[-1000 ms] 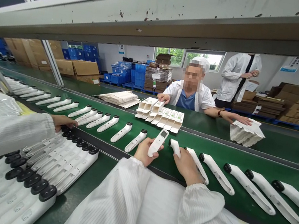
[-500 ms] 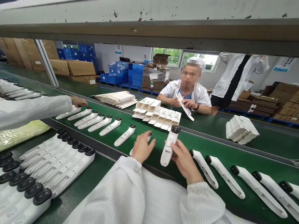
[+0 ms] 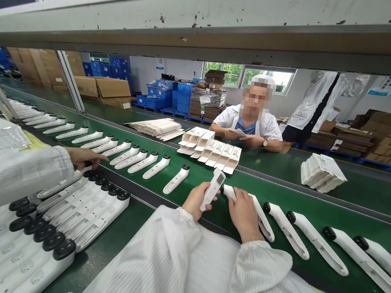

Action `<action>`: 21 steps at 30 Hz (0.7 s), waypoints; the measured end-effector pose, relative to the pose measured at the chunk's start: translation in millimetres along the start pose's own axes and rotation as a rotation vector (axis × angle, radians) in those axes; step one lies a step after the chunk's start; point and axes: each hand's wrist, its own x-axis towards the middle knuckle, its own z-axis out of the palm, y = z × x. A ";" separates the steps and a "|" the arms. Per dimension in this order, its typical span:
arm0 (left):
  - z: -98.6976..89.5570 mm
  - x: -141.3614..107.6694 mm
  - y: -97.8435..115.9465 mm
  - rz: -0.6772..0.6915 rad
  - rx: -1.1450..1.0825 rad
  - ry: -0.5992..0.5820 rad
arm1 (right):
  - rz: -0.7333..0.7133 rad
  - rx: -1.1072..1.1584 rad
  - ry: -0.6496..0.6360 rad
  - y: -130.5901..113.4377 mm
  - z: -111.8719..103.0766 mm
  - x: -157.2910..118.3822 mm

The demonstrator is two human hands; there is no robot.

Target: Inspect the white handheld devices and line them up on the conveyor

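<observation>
My left hand (image 3: pixel 196 201) is wrapped round a white handheld device (image 3: pixel 213 189), held upright with its small dark screen showing. My right hand (image 3: pixel 244 215) lies over another white device (image 3: pixel 230 191) on the green belt (image 3: pixel 191 211); its fingers are bent, and whether they grip it is hidden. Right of it, more white devices (image 3: pixel 289 229) with black ends lie slanted in a row. On the left side of the belt a similar row (image 3: pixel 176 179) stretches into the distance.
Packed devices (image 3: pixel 58 258) lie at the lower left, beside a co-worker's hand (image 3: pixel 84 157). Across the belt, a seated person (image 3: pixel 251 121) handles white card near open white boxes (image 3: pixel 210 149), flat cartons (image 3: pixel 157 126) and a stack (image 3: pixel 322 173). A metal shelf (image 3: pixel 202 21) crosses overhead.
My left hand has taken hold of a device, its screen now visible. My right hand has moved down to the belt, over another device. The co-worker's hand has moved towards the packed devices.
</observation>
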 end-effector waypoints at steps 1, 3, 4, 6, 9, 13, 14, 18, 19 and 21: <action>4.2 -2.3 -3.2 0.030 0.023 0.008 | -0.008 0.095 0.007 -4.2 -1.4 0.3; 10.4 -5.5 -8.4 0.112 0.045 -0.026 | 0.038 0.405 -0.097 -13.3 -4.6 0.7; 12.0 -6.0 -9.7 0.148 0.045 -0.065 | 0.084 0.585 -0.177 -17.2 -6.2 0.6; 10.3 -4.8 -8.1 0.190 0.087 -0.136 | 0.168 0.891 -0.317 -21.6 -8.9 -0.3; -7.0 2.4 4.5 0.324 0.470 -0.057 | 0.229 1.092 -0.371 -21.8 -13.0 -2.0; -43.9 15.4 20.9 0.450 1.214 0.357 | 0.254 1.112 -0.430 -20.2 -16.9 -4.1; -50.7 18.1 21.9 0.399 1.322 0.383 | 0.254 1.098 -0.447 -19.8 -16.8 -4.6; -53.8 24.0 17.5 0.297 1.172 0.313 | 0.312 0.912 -0.433 -13.4 -10.8 -4.7; -49.5 23.8 16.1 0.275 0.993 0.285 | 0.317 0.797 -0.411 -10.0 -8.4 -4.1; -38.0 21.0 14.2 0.165 0.545 0.193 | 0.272 0.474 -0.355 -2.2 -4.0 -2.7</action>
